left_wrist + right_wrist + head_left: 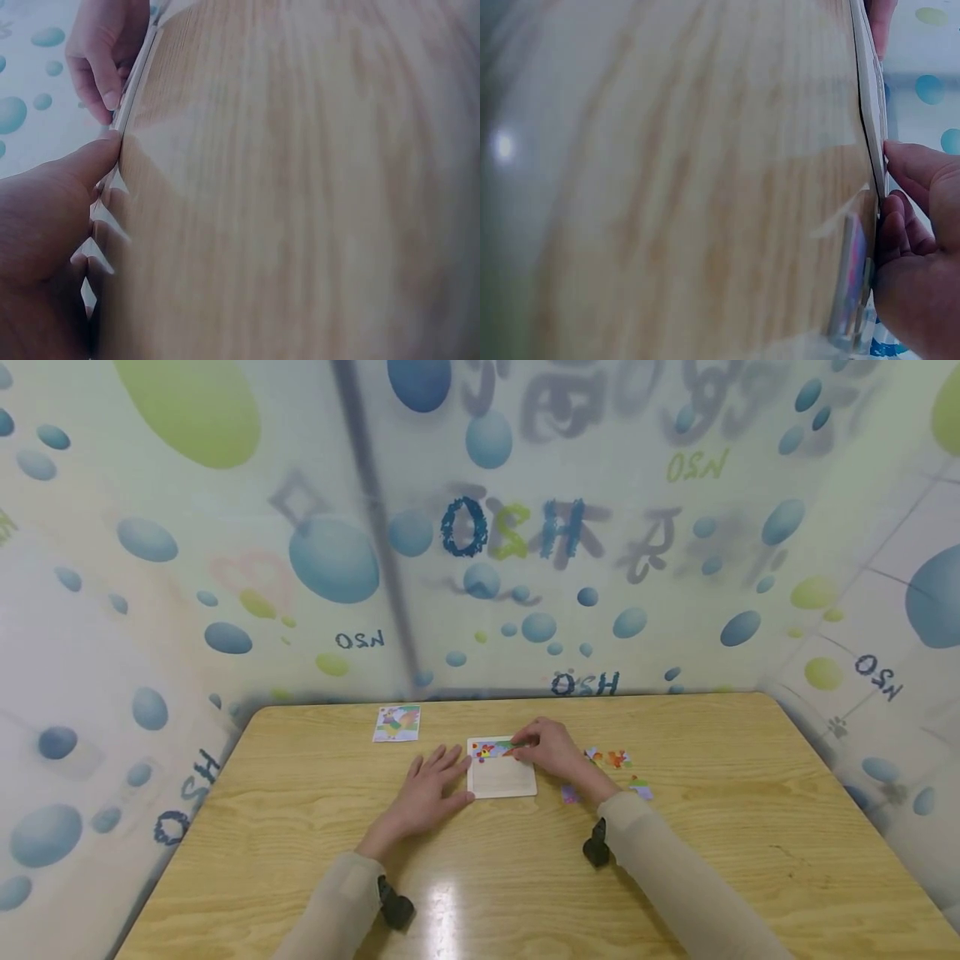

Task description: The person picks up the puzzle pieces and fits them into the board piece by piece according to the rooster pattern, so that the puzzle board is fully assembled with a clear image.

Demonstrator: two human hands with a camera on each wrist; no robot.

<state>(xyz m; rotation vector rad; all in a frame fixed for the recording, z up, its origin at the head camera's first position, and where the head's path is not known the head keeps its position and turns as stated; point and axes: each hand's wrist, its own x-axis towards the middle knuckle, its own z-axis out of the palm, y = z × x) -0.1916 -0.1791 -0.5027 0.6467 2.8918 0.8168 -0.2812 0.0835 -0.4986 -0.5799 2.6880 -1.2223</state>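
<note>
A small white puzzle tray (504, 781) lies on the table, with colourful puzzle pieces (486, 749) along its far row. My left hand (426, 793) rests with fingers spread on the table at the tray's left side, thumb and fingertips right at its edge. Over the tray's far right corner, my right hand (553, 750) has its thumb and forefinger together on a puzzle piece in the far row, and the fingers mostly hide that piece. In the right wrist view the thumb and curled fingers of my right hand (922, 217) are close to the tray's edge.
Loose puzzle pieces (617, 759) lie right of the tray, some partly behind my right forearm. A square picture card (397, 724) lies at the back left of the wooden table (300, 827). Behind the table stands a patterned wall (480, 610).
</note>
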